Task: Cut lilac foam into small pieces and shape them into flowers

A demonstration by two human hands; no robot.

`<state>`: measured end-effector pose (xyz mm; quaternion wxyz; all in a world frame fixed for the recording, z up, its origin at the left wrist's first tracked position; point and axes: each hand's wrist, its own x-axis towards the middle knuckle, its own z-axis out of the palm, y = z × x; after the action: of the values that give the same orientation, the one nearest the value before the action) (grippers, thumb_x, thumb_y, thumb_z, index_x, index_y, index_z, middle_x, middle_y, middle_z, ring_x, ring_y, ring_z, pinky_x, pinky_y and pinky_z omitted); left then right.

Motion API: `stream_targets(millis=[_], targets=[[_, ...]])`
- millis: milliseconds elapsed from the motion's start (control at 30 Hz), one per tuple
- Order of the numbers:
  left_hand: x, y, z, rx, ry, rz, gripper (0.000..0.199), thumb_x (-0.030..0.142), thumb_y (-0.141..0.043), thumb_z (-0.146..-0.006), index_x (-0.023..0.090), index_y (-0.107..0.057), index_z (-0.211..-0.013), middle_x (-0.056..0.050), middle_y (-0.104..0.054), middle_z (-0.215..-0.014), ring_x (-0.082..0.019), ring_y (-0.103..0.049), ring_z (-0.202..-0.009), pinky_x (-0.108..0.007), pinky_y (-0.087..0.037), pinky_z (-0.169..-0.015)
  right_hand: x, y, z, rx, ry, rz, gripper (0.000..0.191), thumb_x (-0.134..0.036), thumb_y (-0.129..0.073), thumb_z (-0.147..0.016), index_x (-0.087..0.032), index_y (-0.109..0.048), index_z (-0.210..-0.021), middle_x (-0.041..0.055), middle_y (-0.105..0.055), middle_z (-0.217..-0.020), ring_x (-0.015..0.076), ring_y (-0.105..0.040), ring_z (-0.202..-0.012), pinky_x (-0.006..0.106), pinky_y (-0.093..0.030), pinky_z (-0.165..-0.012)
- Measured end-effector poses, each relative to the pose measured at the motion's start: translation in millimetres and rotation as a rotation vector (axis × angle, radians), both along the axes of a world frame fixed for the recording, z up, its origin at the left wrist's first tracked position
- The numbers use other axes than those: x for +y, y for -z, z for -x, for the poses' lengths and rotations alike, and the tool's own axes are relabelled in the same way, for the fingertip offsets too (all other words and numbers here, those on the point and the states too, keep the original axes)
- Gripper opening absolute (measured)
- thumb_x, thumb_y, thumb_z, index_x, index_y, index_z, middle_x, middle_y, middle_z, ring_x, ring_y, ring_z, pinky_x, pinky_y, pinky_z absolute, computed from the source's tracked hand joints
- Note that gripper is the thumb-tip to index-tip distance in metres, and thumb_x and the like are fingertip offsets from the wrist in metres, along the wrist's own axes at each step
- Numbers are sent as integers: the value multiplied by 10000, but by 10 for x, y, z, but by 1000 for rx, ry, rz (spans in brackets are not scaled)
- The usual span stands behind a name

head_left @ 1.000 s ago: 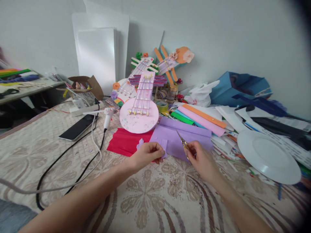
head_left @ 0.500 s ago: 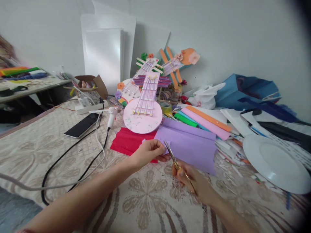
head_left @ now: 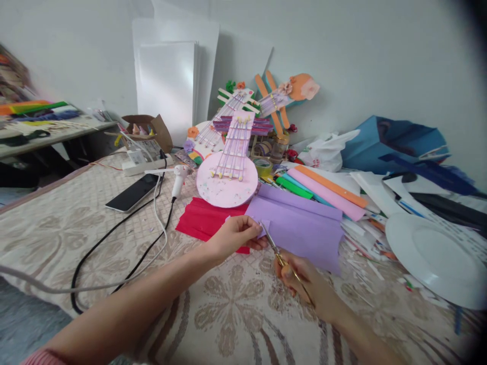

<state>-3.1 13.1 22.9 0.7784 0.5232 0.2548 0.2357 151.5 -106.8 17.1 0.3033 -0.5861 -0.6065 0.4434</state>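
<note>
My left hand [head_left: 240, 236] pinches a small piece of purple paper [head_left: 266, 224] between thumb and fingers. Gold-handled scissors [head_left: 280, 257] are gripped in my right hand [head_left: 302, 279], their blades at the small purple piece beside my left fingertips. Behind the hands lies a larger sheet of purple crepe paper [head_left: 300, 230], and to its left a red crepe paper sheet [head_left: 200, 218], partly hidden by my left hand. A pink paper instrument with purple strings [head_left: 228, 190] stands just beyond the sheets.
A white glue gun [head_left: 178, 181] with its black cord and a phone [head_left: 133, 192] lie on the left. Two more craft instruments lean at the back. On the right are paper rolls [head_left: 327, 190], a white plate [head_left: 426, 253], paper scraps and a blue bag [head_left: 395, 142].
The scissors' blades look closer together than before. My right hand has shifted slightly to the right in view, and the whole scene has shifted a little to the right too.
</note>
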Motion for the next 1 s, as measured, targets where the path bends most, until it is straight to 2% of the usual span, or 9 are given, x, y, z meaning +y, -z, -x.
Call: stream_targets(millis=[567,1000], targets=[[29,49,-3,-9,3,-21,290,376,-631,-722,119,-496,-715,-55,-647,-697,-116,-625,-638,-243,-490,-629,7,-48,16,-9,22,9,479,-661,-341,-791,-206,-365,-646,-53,-333,-535,111,-307,-487,234,-256,-464],[49,27,15,3,25,-20,284,369,-627,-729,123,-485,-724,-64,-659,-708,-120,-634,-654,-237,-490,-635,-14,48,-13,113,51,59,335,-492,-421,-840,-203,-379,-675,-61,-324,-545,91,-274,-468,218,-246,-441]])
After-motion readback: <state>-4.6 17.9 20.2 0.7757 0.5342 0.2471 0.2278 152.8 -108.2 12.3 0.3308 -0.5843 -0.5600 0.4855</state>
